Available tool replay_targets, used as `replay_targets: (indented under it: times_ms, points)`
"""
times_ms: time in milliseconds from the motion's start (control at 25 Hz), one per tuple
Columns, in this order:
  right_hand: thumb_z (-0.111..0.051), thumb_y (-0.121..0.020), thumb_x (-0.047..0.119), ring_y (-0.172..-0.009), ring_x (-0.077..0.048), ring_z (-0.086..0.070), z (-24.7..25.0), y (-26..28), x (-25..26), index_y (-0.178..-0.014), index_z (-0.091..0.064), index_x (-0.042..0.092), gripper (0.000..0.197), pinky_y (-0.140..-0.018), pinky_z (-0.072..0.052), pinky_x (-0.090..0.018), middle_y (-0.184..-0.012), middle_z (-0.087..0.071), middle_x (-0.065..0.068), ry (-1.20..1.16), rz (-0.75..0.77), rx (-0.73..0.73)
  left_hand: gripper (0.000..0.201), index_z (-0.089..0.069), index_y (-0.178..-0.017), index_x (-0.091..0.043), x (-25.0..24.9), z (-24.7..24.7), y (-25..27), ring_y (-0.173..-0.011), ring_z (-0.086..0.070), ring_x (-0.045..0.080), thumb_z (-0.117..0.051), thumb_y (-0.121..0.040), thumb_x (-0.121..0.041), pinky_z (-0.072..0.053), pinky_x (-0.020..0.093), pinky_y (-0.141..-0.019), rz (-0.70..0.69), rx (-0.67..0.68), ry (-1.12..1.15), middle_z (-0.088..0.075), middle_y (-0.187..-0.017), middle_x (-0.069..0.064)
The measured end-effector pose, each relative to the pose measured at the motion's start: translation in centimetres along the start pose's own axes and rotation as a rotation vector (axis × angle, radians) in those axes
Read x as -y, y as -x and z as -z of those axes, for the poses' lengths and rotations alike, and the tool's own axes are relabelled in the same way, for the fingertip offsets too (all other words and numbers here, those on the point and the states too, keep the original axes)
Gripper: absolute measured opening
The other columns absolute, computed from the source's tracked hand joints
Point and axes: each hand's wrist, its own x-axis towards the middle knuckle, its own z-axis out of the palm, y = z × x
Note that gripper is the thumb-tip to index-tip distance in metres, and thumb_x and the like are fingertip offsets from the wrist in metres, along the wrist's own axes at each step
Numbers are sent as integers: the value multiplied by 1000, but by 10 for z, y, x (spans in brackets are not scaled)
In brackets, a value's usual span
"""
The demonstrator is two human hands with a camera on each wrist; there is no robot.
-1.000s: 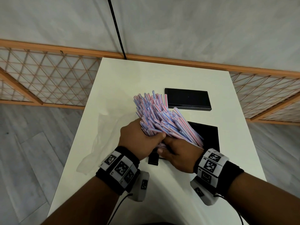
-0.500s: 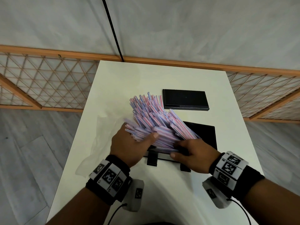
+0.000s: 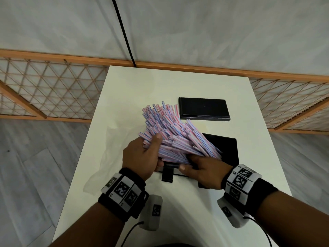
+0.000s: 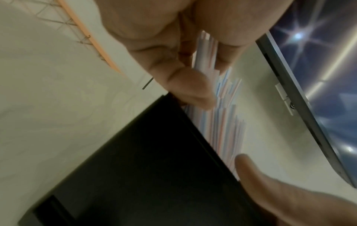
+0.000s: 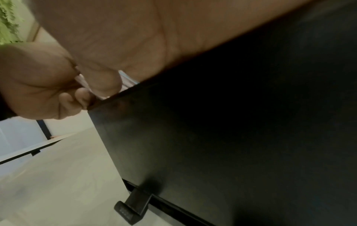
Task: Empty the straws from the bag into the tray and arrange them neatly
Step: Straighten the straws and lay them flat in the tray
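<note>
Left fingers (image 3: pixel 154 139): curled round the near end of the straws (image 3: pixel 170 132), thumb on top.
Right fingers (image 4: pixel 249 166): wrapped under the same bundle, gripping it from the tray side.
Straws: held over the tray (image 3: pixel 226 148), fanned away from it toward the far box (image 3: pixel 203 111).
Change: a second ago the bundle was tight and steep; now it has dropped lower and splayed wider.
Meaning: likely about to be laid into the tray.
Bag (image 3: pixel 110 148): empty, flat on the counter (image 3: pixel 124 90) left of the tray.
</note>
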Motion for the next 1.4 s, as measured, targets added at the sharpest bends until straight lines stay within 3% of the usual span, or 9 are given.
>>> replay_targets:
  times_ms: [160, 280, 400, 520, 680, 840, 1040, 1200, 1400]
  points:
    - [-38, -92, 67, -76, -13, -55, 2, 5, 1, -92, -48, 30, 38, -71, -39, -27, -72, -51, 13, -16, 97, -138, 46, -72, -70, -11, 0, -2, 2, -43, -65, 30, -58, -98, -44, -57, 38, -48, 8, 44, 85, -66, -47, 9]
    - [-33, -89, 72, -71, -17, -57, 9, 14, -11, -77, -54, 23, 55, -66, -44, -31, -68, -57, 5, 79, -9, -142, 53, -65, -73, -17, 10, 0, 1, -59, -64, 13, -53, -87, -67, -44, 26, -57, -62, 51, -118, -65, -58, -3]
    - [-34, -90, 70, -67, -16, -59, 11, 19, -13, -73, -58, 17, 61, -67, -47, -32, -65, -61, 1, 128, -43, -138, 62, -53, -88, -20, 15, 2, -2, -60, -63, 20, -51, -72, -80, -46, 31, -55, -4, -10, -50, -63, -75, 3]
    - [-38, -91, 68, -68, -12, -62, 2, 14, -6, -81, -58, 23, 50, -69, -49, -32, -65, -60, 4, 57, 59, -128, 50, -53, -84, -15, 16, 1, -6, -49, -62, 22, -54, -89, -65, -48, 30, -43, -17, 13, -34, -63, -69, 6]
    - [-36, -87, 73, -81, -18, -66, -6, 2, 4, -95, -58, 30, 49, -77, -52, -32, -74, -61, 9, 21, 76, -138, 51, -57, -102, -26, 17, -7, -2, -88, -64, 13, -44, -86, -72, -47, 28, -74, -124, 26, -64, -68, -95, -7]
    - [-29, -80, 84, -100, -18, -63, -14, -12, 10, -123, -54, 30, 73, -90, -50, -34, -105, -68, 5, -7, 78, -113, 34, -51, -110, -34, 15, -13, -2, -102, -61, 12, -54, -90, -62, -44, 28, -86, -208, 46, -80, -64, -113, -5]
    - [-39, -80, 80, -114, -17, -59, -12, -18, 13, -125, -55, 31, 69, -97, -45, -30, -122, -65, 5, -64, 90, -88, 54, -66, -109, -29, 15, -13, -9, -98, -67, 15, -46, -84, -73, -54, 34, -87, -224, -1, -141, -71, -100, -11]
    - [-46, -88, 69, -115, -19, -58, -12, -20, 17, -125, -55, 29, 55, -92, -41, -25, -122, -65, 1, -49, 87, -88, 43, -66, -89, -32, 22, -12, -12, -73, -71, 25, -46, -86, -69, -60, 50, -68, -190, -62, -136, -71, -77, -7]
    - [-38, -84, 73, -111, -15, -62, -7, -17, 20, -127, -51, 34, 60, -93, -48, -30, -117, -67, 7, -74, 165, -227, 33, -64, -88, -29, 17, -5, -4, -61, -71, 17, -48, -91, -58, -60, 47, -61, -245, -118, -41, -71, -71, -7]
